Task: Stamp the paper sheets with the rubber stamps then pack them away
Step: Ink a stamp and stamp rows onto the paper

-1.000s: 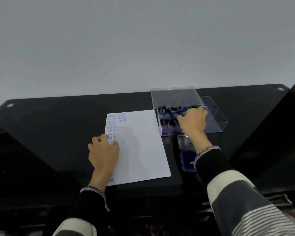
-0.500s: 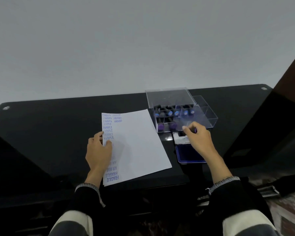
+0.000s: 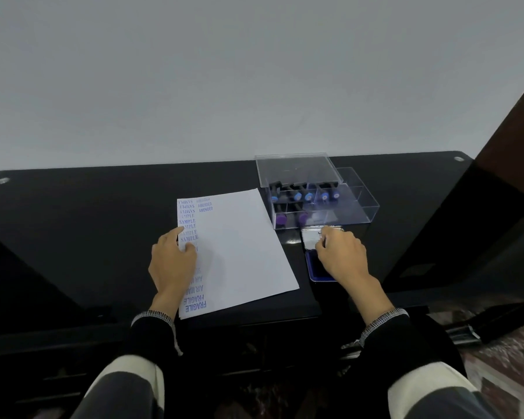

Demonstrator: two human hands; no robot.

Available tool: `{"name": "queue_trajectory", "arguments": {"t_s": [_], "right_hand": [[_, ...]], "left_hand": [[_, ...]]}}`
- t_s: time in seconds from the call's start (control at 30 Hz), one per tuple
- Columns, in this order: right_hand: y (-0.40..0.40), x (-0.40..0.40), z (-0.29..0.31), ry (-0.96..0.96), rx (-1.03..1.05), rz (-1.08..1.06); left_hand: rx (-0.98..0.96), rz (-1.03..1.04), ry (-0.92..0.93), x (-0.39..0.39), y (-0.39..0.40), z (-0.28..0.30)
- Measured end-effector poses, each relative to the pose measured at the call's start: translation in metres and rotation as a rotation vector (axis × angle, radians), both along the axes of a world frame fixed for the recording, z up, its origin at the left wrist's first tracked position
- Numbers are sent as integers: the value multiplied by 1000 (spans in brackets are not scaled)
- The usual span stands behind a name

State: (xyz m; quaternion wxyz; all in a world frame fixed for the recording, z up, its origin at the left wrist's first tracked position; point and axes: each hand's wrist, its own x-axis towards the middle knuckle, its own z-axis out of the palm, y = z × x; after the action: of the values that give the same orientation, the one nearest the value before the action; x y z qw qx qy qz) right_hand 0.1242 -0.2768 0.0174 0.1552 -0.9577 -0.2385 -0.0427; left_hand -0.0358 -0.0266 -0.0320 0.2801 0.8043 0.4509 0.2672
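Head view: left hand (image 3: 172, 261) pins paper sheet's (image 3: 239, 249) left edge.

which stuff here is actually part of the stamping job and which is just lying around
In the job:
paper sheet, held flat by the left hand
ink pad, open, under the right hand, which seems to pinch a stamp, mostly hidden
clear box holding the stamps

Just lying about:
black table
dark object at the lower right, unclear what
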Motion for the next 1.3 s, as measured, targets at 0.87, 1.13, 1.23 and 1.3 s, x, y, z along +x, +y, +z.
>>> {"name": "queue_trajectory", "arguments": {"t_s": [0.87,1.13,1.23,1.3], "right_hand": [[15,-6,-2,-86,-164,-32],[18,-2,-2,-75,-128,-16],[14,-6,-8,-93,-99,-31],[11,-9,-13,-119,-91,-50]], "left_hand": [[-110,16,-194,-3,-4,6],[-113,20,-183,-2,-4,6],[-112,23,-172,-1,-4,7],[-107,22,-169,-1,-4,7]]}}
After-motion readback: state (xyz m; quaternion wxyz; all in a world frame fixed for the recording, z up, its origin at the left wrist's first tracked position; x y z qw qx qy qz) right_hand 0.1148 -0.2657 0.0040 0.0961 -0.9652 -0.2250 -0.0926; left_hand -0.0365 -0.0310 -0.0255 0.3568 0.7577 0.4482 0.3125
